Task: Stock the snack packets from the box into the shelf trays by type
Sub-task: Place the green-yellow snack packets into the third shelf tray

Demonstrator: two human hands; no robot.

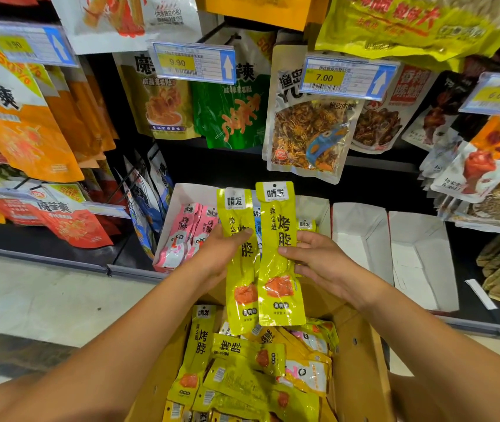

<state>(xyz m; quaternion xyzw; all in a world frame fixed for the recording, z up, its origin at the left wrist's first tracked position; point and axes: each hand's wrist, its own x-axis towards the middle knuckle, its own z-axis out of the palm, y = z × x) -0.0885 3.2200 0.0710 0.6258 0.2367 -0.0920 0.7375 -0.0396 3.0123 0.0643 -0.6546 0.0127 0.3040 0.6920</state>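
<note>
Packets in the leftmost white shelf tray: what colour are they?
The packets are pink with white lower ends, best seen in the head view.

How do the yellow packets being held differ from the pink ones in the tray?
The yellow packets are gripped upright by the left hand and right hand; the pink packets lean in a white tray. Yellow ones picture orange food; pink ones cartoon eyes. Both are long, narrow, same logo.

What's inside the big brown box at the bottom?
The cardboard box holds a loose pile of yellow snack packets, with a pink-and-white packet among them. Anything under the top layer is covered, and the two held packets hide the far end.
</note>
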